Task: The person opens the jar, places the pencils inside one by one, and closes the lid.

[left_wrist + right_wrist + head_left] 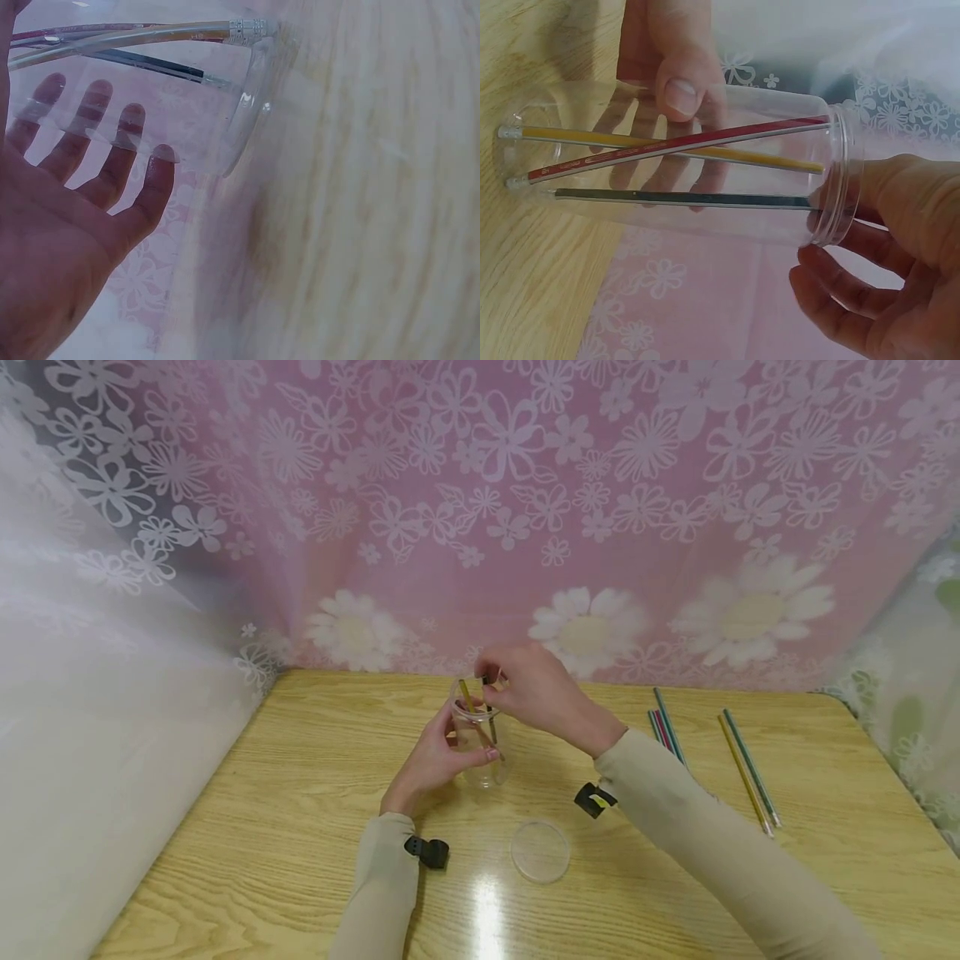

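Lid (540,852) and pencils (752,768) are seen about; upright jar (757,178) is held by left fingers (154,187), eraser-down black pencil (682,198) by right fingers (847,289)

Jar (750,176): clear, smooth plastic by the look of it; glints along wall and base; ridged neck. Disc (541,852): clear, smooth, likewise plastic-looking. Table (300,793): yellowish wood grain, glossy, light mirrored as a white streak; solid wood or printed surface, I cannot tell from here. Red pencil (630,154), yellow pencil (570,136), dark pencil (682,199): smooth, painted-looking barrels. Ferrule (244,30) on yellow one: silvery, metal-looking, ribbed. Sleeve (675,810): soft, matt cloth. Wrist mount (429,852): black, plastic-looking. Curtain (480,552): thin, faint sheen; cloth or plastic film, unclear.
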The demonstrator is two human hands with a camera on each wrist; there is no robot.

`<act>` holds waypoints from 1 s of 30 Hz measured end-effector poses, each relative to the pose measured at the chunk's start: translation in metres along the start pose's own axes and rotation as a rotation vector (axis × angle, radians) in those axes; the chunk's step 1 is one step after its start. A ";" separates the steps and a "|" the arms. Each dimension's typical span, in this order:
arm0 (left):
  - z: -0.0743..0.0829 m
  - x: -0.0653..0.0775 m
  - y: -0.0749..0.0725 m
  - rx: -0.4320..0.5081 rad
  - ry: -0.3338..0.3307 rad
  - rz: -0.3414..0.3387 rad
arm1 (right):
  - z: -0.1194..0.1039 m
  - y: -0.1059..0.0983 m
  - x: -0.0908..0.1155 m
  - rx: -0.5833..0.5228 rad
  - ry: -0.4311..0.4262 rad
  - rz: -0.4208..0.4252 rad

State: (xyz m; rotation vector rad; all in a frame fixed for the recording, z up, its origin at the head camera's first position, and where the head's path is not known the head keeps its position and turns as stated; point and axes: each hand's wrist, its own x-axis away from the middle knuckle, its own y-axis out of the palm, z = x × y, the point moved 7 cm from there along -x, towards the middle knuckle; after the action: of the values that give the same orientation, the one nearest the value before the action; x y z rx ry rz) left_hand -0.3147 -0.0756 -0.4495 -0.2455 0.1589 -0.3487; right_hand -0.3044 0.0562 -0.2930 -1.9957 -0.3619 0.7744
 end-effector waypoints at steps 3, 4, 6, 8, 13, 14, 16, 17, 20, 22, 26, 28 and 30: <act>0.000 0.000 0.000 0.005 -0.003 -0.004 | -0.001 0.000 -0.002 0.012 0.014 -0.021; 0.000 0.000 0.000 0.006 -0.002 -0.006 | -0.001 0.001 -0.002 0.015 0.020 -0.026; 0.000 -0.001 0.000 0.007 0.000 -0.007 | -0.001 0.001 -0.003 0.021 0.027 -0.035; 0.000 -0.001 0.000 0.008 0.002 -0.010 | -0.002 0.001 -0.003 0.024 0.030 -0.050; 0.001 -0.002 -0.001 -0.019 0.006 -0.005 | -0.003 -0.001 -0.001 -0.003 0.008 -0.084; 0.001 -0.001 -0.001 -0.027 0.011 -0.003 | -0.003 -0.002 0.000 -0.014 0.000 -0.088; 0.002 -0.001 -0.001 -0.038 0.020 -0.001 | -0.003 -0.003 0.002 -0.036 -0.018 -0.093; 0.002 -0.001 -0.001 -0.041 0.021 -0.001 | -0.002 -0.004 0.003 -0.046 -0.027 -0.092; 0.003 -0.001 0.000 -0.036 0.026 -0.006 | -0.001 -0.006 0.006 -0.075 -0.046 -0.099; 0.003 -0.002 0.000 -0.037 0.021 -0.003 | 0.000 -0.008 0.008 -0.089 -0.054 -0.103; 0.001 -0.002 0.000 -0.031 0.021 -0.001 | 0.002 -0.009 0.014 -0.112 -0.058 -0.137; 0.001 -0.002 0.000 -0.025 0.027 -0.004 | 0.004 -0.008 0.017 -0.121 -0.062 -0.149; 0.001 -0.002 0.000 -0.022 0.032 -0.006 | 0.005 -0.007 0.020 -0.123 -0.069 -0.157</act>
State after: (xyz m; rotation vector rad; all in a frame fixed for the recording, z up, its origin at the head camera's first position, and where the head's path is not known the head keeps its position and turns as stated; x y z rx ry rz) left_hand -0.3159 -0.0747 -0.4481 -0.2623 0.1938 -0.3573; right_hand -0.2922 0.0735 -0.2958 -2.0294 -0.6122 0.7374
